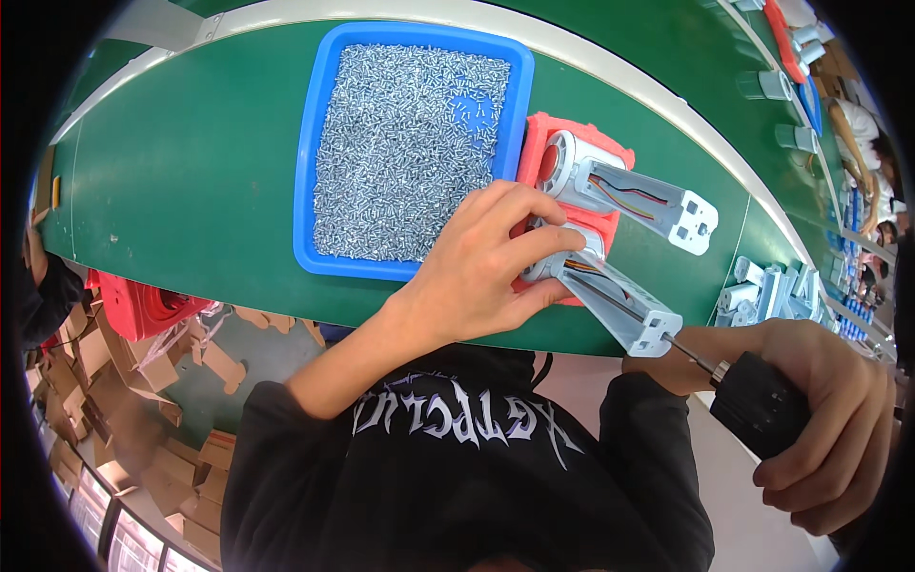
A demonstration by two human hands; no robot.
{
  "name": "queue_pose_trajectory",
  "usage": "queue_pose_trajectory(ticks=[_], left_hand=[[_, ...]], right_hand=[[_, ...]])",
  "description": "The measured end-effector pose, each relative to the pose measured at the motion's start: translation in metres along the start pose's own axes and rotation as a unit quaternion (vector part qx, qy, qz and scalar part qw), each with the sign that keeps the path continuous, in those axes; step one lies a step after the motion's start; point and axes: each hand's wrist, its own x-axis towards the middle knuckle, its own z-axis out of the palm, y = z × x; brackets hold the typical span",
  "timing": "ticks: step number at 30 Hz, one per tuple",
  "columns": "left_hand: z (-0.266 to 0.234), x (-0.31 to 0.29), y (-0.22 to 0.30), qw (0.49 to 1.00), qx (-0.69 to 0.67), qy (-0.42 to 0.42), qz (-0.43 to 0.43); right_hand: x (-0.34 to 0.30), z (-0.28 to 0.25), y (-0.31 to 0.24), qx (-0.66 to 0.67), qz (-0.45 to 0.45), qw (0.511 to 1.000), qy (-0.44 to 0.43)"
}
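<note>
My left hand (481, 257) grips the round end of a light grey plastic housing (629, 315), its fingers curled over the top and thumb along the near side. Wires run inside the housing's open arm. In my right hand (834, 410) is a black power screwdriver (758, 405); its long thin bit passes through the arm's end plate and points along the arm towards the round end. A second, similar housing (701, 224) with wires rests just beyond, on a red holder (577, 129). My left fingers hide part of the nearer housing and where the bit's tip meets it.
A blue tray (305, 195) full of small silver screws (405, 143) lies left of the holder on the green table (181, 172). Grey parts (762, 291) are piled at the right. Cardboard (181, 467) covers the floor at left; other people are at both sides.
</note>
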Motion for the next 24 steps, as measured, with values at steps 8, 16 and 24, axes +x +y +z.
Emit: queue_pose_trajectory(ticks=[8, 16, 24], left_hand=[[-0.003, 0.001, 0.000, 1.000, -0.001, -0.019, -0.020], [-0.009, 0.012, 0.012, 0.994, 0.100, -0.010, 0.041], [-0.016, 0.010, 0.004, 0.993, 0.082, -0.040, 0.076]], right_hand=[[0.002, -0.002, -0.003, 0.029, 0.041, 0.998, -0.048], [0.006, 0.024, -0.058, 0.003, -0.092, 0.995, 0.041], [-0.064, -0.051, -0.193, -0.077, -0.093, 0.892, 0.436]])
